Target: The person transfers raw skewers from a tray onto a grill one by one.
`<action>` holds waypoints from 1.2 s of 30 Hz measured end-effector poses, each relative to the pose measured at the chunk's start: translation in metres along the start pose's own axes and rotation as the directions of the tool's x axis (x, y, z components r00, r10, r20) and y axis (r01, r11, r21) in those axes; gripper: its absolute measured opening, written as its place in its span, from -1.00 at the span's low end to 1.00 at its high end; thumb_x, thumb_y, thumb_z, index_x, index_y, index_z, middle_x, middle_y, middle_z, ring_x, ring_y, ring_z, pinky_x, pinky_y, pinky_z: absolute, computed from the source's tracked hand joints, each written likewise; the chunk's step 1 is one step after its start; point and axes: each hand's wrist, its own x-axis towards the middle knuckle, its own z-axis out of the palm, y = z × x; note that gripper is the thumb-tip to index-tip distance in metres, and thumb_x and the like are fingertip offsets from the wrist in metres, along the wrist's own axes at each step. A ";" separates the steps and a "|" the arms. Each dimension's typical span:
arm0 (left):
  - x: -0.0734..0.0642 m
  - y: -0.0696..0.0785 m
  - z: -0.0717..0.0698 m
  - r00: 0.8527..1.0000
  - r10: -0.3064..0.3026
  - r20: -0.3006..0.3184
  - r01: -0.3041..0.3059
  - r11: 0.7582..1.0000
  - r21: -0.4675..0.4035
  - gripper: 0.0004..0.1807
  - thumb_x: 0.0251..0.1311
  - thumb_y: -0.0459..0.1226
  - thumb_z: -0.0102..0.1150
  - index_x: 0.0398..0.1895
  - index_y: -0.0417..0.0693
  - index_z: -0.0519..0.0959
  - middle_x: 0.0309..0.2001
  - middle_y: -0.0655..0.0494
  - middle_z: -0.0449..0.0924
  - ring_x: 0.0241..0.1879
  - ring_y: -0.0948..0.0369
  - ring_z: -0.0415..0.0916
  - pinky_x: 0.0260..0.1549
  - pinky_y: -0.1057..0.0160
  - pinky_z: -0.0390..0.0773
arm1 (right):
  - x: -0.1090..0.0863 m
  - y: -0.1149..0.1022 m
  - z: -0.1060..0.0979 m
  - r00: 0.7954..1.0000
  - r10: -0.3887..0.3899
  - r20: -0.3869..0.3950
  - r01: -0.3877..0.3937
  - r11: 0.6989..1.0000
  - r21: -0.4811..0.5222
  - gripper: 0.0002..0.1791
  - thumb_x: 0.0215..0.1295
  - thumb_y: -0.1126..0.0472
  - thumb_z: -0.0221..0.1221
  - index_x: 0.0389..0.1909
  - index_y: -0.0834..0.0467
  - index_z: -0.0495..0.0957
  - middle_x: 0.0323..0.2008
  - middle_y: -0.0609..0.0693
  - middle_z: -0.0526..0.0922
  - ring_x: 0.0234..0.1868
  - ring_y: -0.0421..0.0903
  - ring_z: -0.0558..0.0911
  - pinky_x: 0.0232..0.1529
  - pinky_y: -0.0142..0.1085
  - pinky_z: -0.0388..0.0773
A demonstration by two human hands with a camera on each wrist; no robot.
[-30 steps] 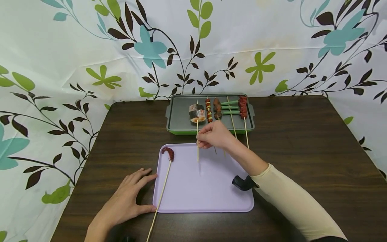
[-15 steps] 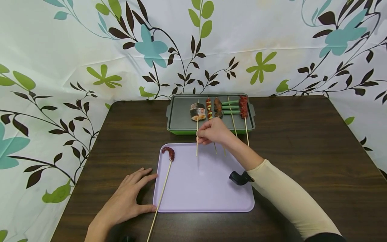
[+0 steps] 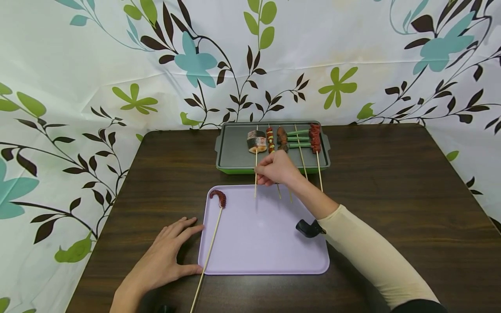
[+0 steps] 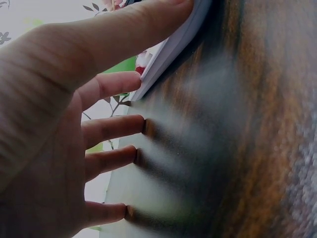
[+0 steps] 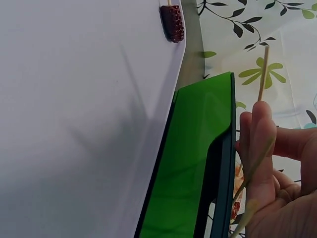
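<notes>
In the head view my right hand (image 3: 278, 168) pinches the wooden stick of a skewer with fish chunks (image 3: 256, 141), some dark-skinned. The chunks lie over the left half of a grey grill plate (image 3: 235, 154); the stick's free end points toward the lilac tray (image 3: 266, 243). Up close in the right wrist view, the stick end (image 5: 265, 69) rises past the fingertips. My left hand (image 3: 164, 254) is spread beside the tray, thumb and index finger at its left rim. A skewer with a curled dark red tentacle (image 3: 221, 199) lies along the tray's left side, its stick overhanging the front.
Right of the fish lie a red-and-yellow skewer (image 3: 270, 140), a brown meat skewer (image 3: 282, 139), a green-stalk skewer (image 3: 298, 139) and a red meat skewer (image 3: 315, 140). The grill has a green base (image 3: 235, 171). Behind the dark wooden table (image 3: 391, 182) hangs a patterned curtain (image 3: 274, 95).
My right hand has moved slightly forward, away from me, and the fish skewer has shifted a little back and to the right on the plate. The left hand stays in place.
</notes>
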 end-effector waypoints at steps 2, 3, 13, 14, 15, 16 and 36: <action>0.000 0.000 0.000 1.000 -0.003 0.002 0.003 1.000 -0.002 0.03 -0.26 0.38 0.39 0.39 0.31 0.37 0.41 0.09 0.25 0.42 -0.10 0.09 0.21 -0.42 0.07 | 0.000 0.000 0.000 1.000 -0.013 -0.004 0.013 0.999 -0.041 -0.76 0.32 0.30 0.22 -0.12 0.40 0.67 -0.51 0.12 0.71 -0.58 -0.14 0.69 -0.50 -0.31 0.65; 0.000 0.000 0.000 1.000 -0.004 0.002 0.004 1.000 -0.002 0.03 -0.26 0.38 0.39 0.39 0.31 0.37 0.41 0.09 0.26 0.42 -0.10 0.09 0.21 -0.42 0.06 | -0.001 0.000 0.000 1.000 -0.019 -0.007 0.019 0.998 -0.065 -0.77 0.32 0.29 0.22 -0.15 0.38 0.68 -0.51 0.11 0.71 -0.57 -0.11 0.70 -0.50 -0.30 0.65; 0.000 0.002 0.001 1.000 0.000 -0.001 0.000 1.000 -0.001 0.03 -0.27 0.37 0.41 0.38 0.30 0.37 0.41 0.08 0.26 0.42 -0.10 0.09 0.21 -0.42 0.06 | -0.004 -0.001 0.000 0.998 -0.035 -0.046 0.022 0.964 -0.264 -0.83 0.31 0.23 0.23 -0.34 0.24 0.73 -0.60 0.00 0.70 -0.40 0.09 0.74 -0.43 -0.20 0.68; 0.000 0.002 0.001 1.000 0.001 -0.001 -0.001 1.000 -0.002 0.03 -0.26 0.37 0.41 0.38 0.30 0.37 0.41 0.08 0.26 0.42 -0.10 0.09 0.21 -0.42 0.07 | -0.004 -0.001 0.000 0.998 -0.035 -0.049 0.020 0.962 -0.272 -0.82 0.31 0.22 0.23 -0.32 0.25 0.73 -0.60 0.00 0.70 -0.40 0.09 0.74 -0.41 -0.17 0.68; 0.000 0.002 0.001 1.000 0.002 -0.002 -0.002 1.000 -0.001 0.03 -0.26 0.37 0.41 0.39 0.30 0.37 0.41 0.08 0.26 0.42 -0.10 0.09 0.21 -0.42 0.07 | -0.004 -0.001 0.000 0.998 -0.036 -0.051 0.020 0.959 -0.281 -0.82 0.32 0.22 0.23 -0.31 0.25 0.73 -0.61 -0.01 0.70 -0.40 0.09 0.74 -0.39 -0.15 0.68; 0.000 0.002 0.001 1.000 0.003 -0.002 -0.003 1.000 -0.001 0.03 -0.26 0.37 0.40 0.39 0.30 0.37 0.41 0.08 0.26 0.42 -0.10 0.09 0.21 -0.42 0.07 | -0.004 -0.001 0.000 0.998 -0.036 -0.052 0.019 0.957 -0.288 -0.81 0.32 0.21 0.23 -0.30 0.26 0.73 -0.61 -0.01 0.70 -0.40 0.09 0.74 -0.38 -0.13 0.68; -0.001 0.001 0.002 1.000 0.007 -0.016 -0.007 1.000 -0.002 0.02 -0.26 0.38 0.39 0.38 0.31 0.38 0.40 0.06 0.28 0.41 -0.10 0.10 0.19 -0.43 0.09 | -0.017 0.001 -0.002 0.992 -0.116 -0.049 0.090 0.925 -0.369 -0.76 0.34 0.11 0.23 -0.40 0.17 0.73 -0.67 -0.07 0.67 -0.53 0.09 0.71 -0.54 -0.23 0.61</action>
